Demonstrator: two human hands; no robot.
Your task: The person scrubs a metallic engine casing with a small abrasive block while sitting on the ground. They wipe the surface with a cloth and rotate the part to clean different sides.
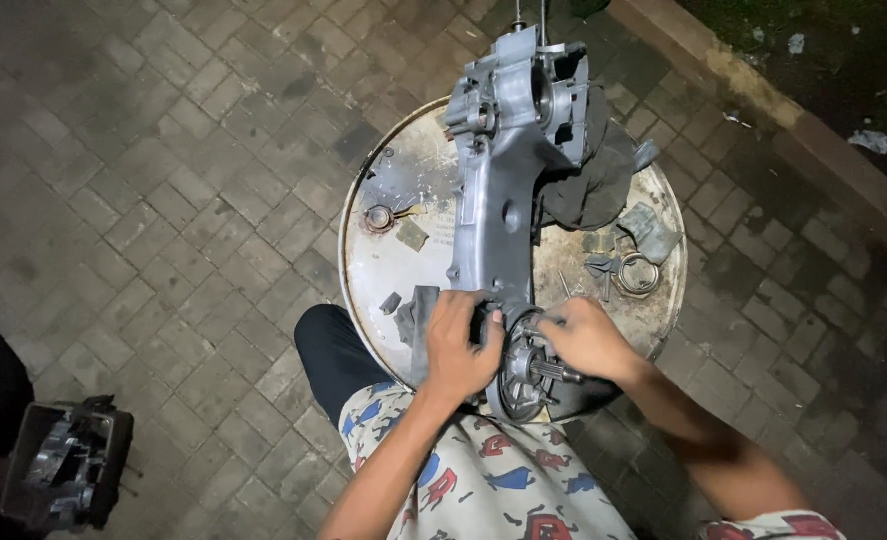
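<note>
A long grey metal engine casing (499, 190) lies lengthwise on top of a round drum (384, 270), its near end with a round gear housing (520, 385) by my lap. My left hand (459, 345) grips the casing's near end from the left side. My right hand (589, 338) rests on the right of that end, fingers pinched at a small part by the housing; what it pinches is too small to tell.
A dark rag (594, 180) lies under the casing's far right. Small metal parts and a wire ring (639, 272) sit on the drum's right. A bung cap (379, 217) is at left. A black crate (64, 475) of parts stands on the paving at lower left.
</note>
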